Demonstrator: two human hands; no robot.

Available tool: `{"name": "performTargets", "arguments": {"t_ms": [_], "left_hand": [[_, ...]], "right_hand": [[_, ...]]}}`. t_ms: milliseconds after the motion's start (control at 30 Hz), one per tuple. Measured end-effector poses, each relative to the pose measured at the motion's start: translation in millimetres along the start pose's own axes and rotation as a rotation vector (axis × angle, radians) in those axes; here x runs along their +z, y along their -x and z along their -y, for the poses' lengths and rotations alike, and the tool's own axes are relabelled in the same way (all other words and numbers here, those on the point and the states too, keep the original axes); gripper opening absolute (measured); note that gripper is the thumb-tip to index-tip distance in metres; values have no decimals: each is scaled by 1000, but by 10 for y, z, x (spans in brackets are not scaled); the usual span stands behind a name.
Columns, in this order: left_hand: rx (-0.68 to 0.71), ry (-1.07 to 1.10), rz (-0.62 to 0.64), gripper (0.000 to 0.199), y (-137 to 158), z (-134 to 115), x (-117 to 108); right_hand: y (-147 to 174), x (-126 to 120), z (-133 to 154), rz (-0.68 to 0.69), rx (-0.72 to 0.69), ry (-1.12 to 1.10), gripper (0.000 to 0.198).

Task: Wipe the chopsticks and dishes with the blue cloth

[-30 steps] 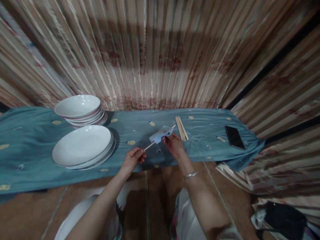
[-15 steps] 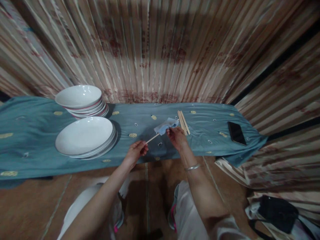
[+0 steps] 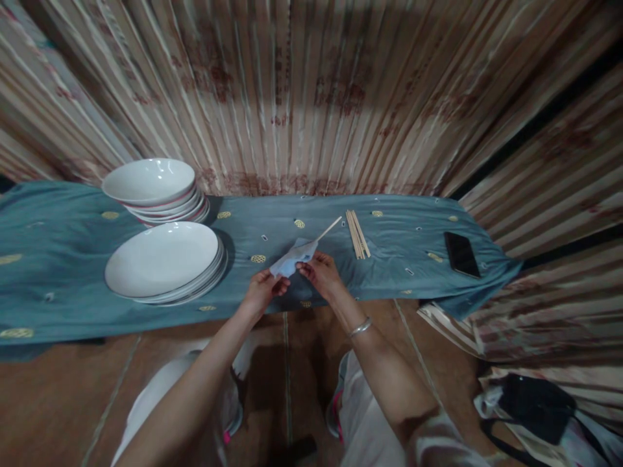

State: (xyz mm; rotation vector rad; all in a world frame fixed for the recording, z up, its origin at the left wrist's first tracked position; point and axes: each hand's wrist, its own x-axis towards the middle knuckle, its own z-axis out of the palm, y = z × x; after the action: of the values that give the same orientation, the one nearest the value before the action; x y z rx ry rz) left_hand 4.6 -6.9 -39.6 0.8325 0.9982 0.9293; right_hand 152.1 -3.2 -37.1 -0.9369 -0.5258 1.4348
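- Our right hand (image 3: 321,274), clamped on the thin pale-blue cloth (image 3: 294,255), has slid along the slim pale wooden stick (image 3: 329,229) toward our left hand (image 3: 263,288).
- Our left seems to pinch the covered near end, above the teal patterned tablecloth (image 3: 257,220).
- The far end is bare; most of its length seems rubbed.

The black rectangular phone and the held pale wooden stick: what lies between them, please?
The head view shows several thin pale sticks on the teal tablecloth.
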Motion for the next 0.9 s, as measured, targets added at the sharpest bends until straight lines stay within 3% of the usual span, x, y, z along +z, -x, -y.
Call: {"name": "performTargets", "arguments": {"t_ms": [267, 700, 900], "left_hand": [[17, -23, 20, 33, 9, -17, 4], [6, -28, -23, 38, -4, -29, -37], [0, -45, -10, 36, 11, -28, -35]], "right_hand": [[-4, -74, 187, -30, -12, -13, 15], [-76, -294, 533, -147, -157, -119, 12], [-94, -334, 558, -153, -175, -159, 15]]}}
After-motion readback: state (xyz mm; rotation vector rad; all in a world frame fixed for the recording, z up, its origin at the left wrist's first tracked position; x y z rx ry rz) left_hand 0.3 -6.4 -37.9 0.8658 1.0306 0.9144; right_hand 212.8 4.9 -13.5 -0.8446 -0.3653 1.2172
